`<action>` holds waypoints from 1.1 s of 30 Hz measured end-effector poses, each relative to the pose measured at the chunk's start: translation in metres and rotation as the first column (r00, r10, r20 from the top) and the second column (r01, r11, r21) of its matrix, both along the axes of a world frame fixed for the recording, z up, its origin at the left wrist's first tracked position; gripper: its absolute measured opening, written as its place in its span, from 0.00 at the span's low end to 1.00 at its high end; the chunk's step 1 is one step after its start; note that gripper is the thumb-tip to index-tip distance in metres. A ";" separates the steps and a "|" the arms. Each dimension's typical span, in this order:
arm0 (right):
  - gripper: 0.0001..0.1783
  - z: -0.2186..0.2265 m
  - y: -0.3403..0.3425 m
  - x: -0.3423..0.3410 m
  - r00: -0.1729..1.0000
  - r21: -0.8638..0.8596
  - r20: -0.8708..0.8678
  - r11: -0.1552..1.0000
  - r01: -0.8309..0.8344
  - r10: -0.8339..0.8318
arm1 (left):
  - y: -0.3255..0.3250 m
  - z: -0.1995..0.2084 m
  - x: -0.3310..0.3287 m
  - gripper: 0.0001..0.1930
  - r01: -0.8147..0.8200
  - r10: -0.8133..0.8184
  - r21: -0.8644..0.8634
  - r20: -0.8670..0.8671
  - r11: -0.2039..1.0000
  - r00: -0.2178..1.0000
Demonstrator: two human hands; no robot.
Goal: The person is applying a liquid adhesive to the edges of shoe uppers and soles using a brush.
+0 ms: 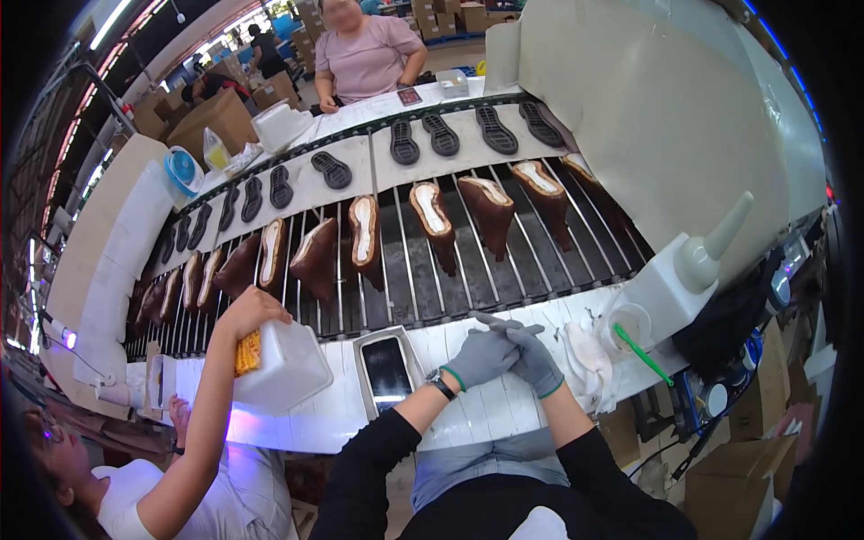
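My left hand (483, 360) and my right hand (536, 361), both in grey gloves with green cuffs, are clasped together over the white table edge (468, 409). No object shows between them, and their fingers partly hide one another. A dark watch (441, 385) is on my left wrist. Beside that hand lies a black phone (385, 367) in a shallow white tray. Ahead, brown shoe uppers (363, 234) with pale undersides rest on the metal rods of a conveyor (396, 292). Black soles (404, 144) line its far side.
A co-worker's hand (256, 310) touches a white plastic container (292, 369) at my left. Another person (369, 54) stands across the line. To my right are a large white bottle (679, 279), a cup (630, 319) with a green-handled tool (641, 353), and crumpled white cloth (589, 360).
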State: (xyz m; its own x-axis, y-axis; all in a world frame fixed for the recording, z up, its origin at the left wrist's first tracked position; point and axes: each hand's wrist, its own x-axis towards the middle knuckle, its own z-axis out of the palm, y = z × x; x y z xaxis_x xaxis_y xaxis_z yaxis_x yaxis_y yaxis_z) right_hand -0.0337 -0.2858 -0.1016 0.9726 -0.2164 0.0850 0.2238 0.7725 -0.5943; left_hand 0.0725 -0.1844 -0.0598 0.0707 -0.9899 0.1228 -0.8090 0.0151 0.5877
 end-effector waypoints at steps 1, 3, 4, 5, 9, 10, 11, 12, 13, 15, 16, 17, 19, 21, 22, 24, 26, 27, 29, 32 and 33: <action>0.20 0.000 0.000 0.001 1.000 -0.006 0.013 1.000 0.007 -0.006 | 0.000 0.000 0.001 0.20 -0.003 0.005 -0.049 0.029 0.999 1.000; 0.21 0.002 0.001 0.003 0.999 -0.074 -0.018 0.996 0.049 -0.051 | 0.001 0.002 0.002 0.24 0.013 -0.007 -0.132 0.044 0.991 0.999; 0.23 0.003 0.001 0.005 0.989 -0.067 0.147 0.998 0.004 0.006 | 0.000 0.004 0.003 0.24 0.018 -0.010 -0.142 0.057 0.990 0.998; 0.23 0.003 0.002 0.005 1.000 -0.064 0.021 0.998 0.018 -0.017 | 0.000 0.006 0.003 0.24 0.015 -0.010 -0.067 0.071 0.998 0.997; 0.24 0.001 0.002 0.001 0.999 -0.084 0.014 0.996 0.030 -0.029 | 0.001 0.005 0.004 0.23 0.006 -0.011 0.052 0.110 0.999 0.994; 0.24 0.000 0.002 -0.001 0.999 -0.092 -0.014 0.995 0.039 -0.040 | 0.001 0.002 0.003 0.24 0.009 -0.015 0.047 0.120 0.999 0.993; 0.25 -0.001 0.001 -0.002 1.000 -0.108 0.013 0.994 0.029 -0.027 | 0.000 -0.001 0.003 0.22 0.020 -0.020 0.002 0.100 1.000 0.995; 0.27 -0.001 0.000 -0.001 0.999 -0.127 0.041 0.992 0.005 0.000 | 0.000 -0.005 0.003 0.22 0.016 -0.017 0.009 0.122 1.000 0.992; 0.27 0.000 -0.001 -0.002 0.999 -0.128 0.048 0.992 0.005 0.001 | 0.000 -0.008 0.003 0.20 0.046 -0.042 -0.043 0.096 0.998 0.994; 0.33 0.003 -0.001 -0.001 0.996 -0.071 -0.006 0.994 -0.085 0.084 | 0.000 -0.012 0.005 0.15 0.069 -0.049 -0.158 0.126 0.985 0.991; 0.33 0.005 0.002 0.001 0.999 -0.148 -0.053 0.989 -0.012 0.004 | 0.003 -0.011 0.004 0.13 0.059 -0.032 -0.162 0.160 0.985 0.987; 0.35 0.006 0.007 0.002 0.999 -0.105 -0.049 0.994 0.018 -0.023 | 0.004 -0.011 0.005 0.11 0.087 -0.065 -0.113 0.185 0.990 0.981; 0.38 0.008 0.011 0.006 0.999 -0.073 -0.047 0.997 0.012 -0.015 | 0.007 -0.008 0.004 0.16 0.005 0.000 -0.037 0.137 0.999 0.991; 0.48 0.008 0.011 0.005 0.992 -0.122 -0.109 0.991 0.058 -0.071 | 0.006 -0.003 0.004 0.24 -0.020 0.019 0.023 0.039 1.000 0.999; 0.48 0.007 0.010 0.002 0.988 -0.120 -0.120 0.989 0.087 -0.102 | 0.005 0.000 0.003 0.28 -0.001 0.001 0.016 -0.008 1.000 1.000; 0.53 0.006 0.006 0.001 0.998 -0.074 -0.068 0.997 -0.016 0.011 | 0.004 0.005 0.003 0.27 0.025 -0.024 0.050 -0.026 0.998 0.999; 0.53 0.003 0.007 -0.002 0.984 -0.068 -0.159 0.996 0.066 -0.076 | 0.005 0.012 0.004 0.26 0.059 -0.062 0.078 0.040 0.995 0.997; 0.52 0.002 0.007 -0.003 0.984 -0.098 -0.150 0.992 0.078 -0.092 | 0.004 0.015 0.003 0.27 0.064 -0.063 0.159 -0.009 0.985 0.998; 0.39 0.002 0.006 -0.004 0.998 -0.055 -0.059 0.998 0.027 -0.030 | 0.006 0.024 0.001 0.29 0.088 -0.088 0.087 -0.006 0.992 0.996; 0.35 0.000 0.006 -0.005 0.995 -0.137 -0.054 0.988 0.076 -0.084 | 0.007 0.036 -0.002 0.35 0.084 -0.080 0.084 -0.047 0.993 0.996; 0.45 -0.001 0.007 -0.001 0.987 -0.211 -0.090 0.971 0.115 -0.137 | 0.007 0.039 -0.002 0.37 0.084 -0.083 0.104 -0.013 0.991 0.996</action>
